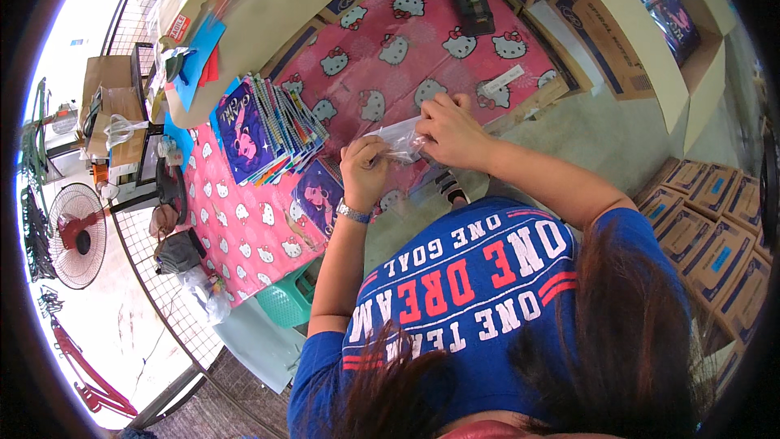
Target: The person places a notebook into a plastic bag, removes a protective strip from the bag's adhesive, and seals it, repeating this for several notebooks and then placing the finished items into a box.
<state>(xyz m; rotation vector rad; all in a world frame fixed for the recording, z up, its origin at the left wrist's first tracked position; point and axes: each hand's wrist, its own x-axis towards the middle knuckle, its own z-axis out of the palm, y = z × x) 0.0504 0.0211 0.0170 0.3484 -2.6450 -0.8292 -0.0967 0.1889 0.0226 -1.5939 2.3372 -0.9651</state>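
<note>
At far left, a round wire-caged fan (77, 236), with red clothes hangers (89, 374) below; next, a dark grey pouch (179, 252) and a crumpled clear bag (203, 298) by the left edge of a table with a pink cat-print cover (244, 256); on that cover, a fanned pile of spiral notebooks (272, 130), purple illustrated cover uppermost; low beside the table, a green plastic stool (284, 301); nearer the middle, a single purple-covered notebook (319, 197), lying flat just left of the watch-wearing left wrist.

At centre, left hand (363, 164) with fingers curled inward, grasping the left end of a clear plastic sleeve (398, 136); the sleeve itself stretched between both hands, over the table's near edge and in front of a blue printed T-shirt (463, 276); impossible to tell whether filled; right hand (447, 130) pinching the sleeve's right end, forearm slanting in from the right.

Farther right, toward the table's far edge, a black tape dispenser (470, 4); then a pale label strip (502, 80); high up, an open carton (707, 73) with purple-covered goods inside; at far right, stacked brown cardboard boxes (711, 228).
</note>
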